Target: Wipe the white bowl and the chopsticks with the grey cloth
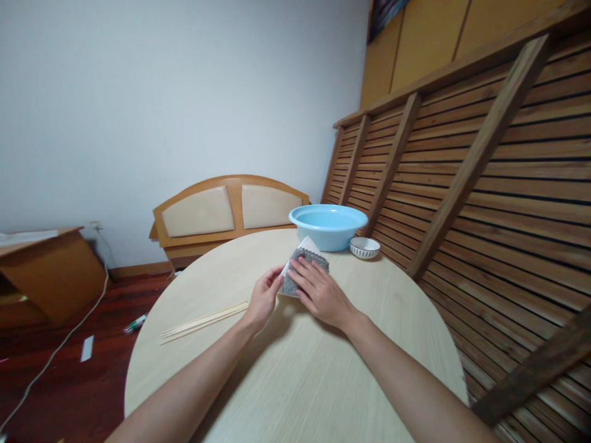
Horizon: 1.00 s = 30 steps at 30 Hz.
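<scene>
Thin beige wooden sticks (203,322) lie on a round pale table (295,381); above it, your left hand (263,298) pinches a white cornered piece (309,243); your right hand (324,296), fingers nearly straight, covers a grey scalloped cloth (290,287) against it, grip unclear; beyond, a light-blue plastic basin (329,239); a white striped bowl (364,251).

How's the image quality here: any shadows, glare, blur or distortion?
Head view: soft, slightly dim light; diffuse shadows on the table below the left hand and right hand; mild shine on the blue basin, no harsh glare; wide-angle stretch on the wooden slats toward the right edge; fine detail on the gray cloth looks a little soft.
</scene>
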Tool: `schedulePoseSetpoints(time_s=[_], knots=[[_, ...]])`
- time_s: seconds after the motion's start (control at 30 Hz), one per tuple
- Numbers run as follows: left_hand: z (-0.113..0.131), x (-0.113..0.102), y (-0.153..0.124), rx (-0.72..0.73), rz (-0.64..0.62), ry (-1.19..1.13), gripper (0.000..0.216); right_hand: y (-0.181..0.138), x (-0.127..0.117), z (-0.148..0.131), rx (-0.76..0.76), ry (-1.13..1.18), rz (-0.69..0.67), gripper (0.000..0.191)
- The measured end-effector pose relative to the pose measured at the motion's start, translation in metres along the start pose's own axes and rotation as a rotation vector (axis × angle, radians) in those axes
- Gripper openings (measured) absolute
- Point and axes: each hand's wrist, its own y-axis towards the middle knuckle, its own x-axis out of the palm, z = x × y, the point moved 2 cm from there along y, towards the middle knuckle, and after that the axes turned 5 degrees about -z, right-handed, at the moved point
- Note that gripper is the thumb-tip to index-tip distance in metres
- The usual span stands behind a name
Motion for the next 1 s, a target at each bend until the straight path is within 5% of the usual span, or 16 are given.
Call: schedulePoseSetpoints(time_s=[0.27,0.57,0.87,1.0], knots=[[0.0,0.005,-0.002,-0.035,-0.042,0.014,0.055,-0.006,0.001,0.019,0.241,0.071,0.169,0.069],[0.004,0.005,-0.003,-0.016,-0.042,-0.009,0.056,0.0,0.001,-0.002,0.053,-0.048,0.042,0.063],[0.0,0.011,-0.003,-0.023,-0.073,0.034,0.057,0.0,-0.003,0.01,0.271,0.013,0.209,0.065],[0.002,0.015,-0.004,-0.013,-0.081,0.036,0.057,-0.001,-0.006,0.009,0.25,0.004,0.195,0.064]])
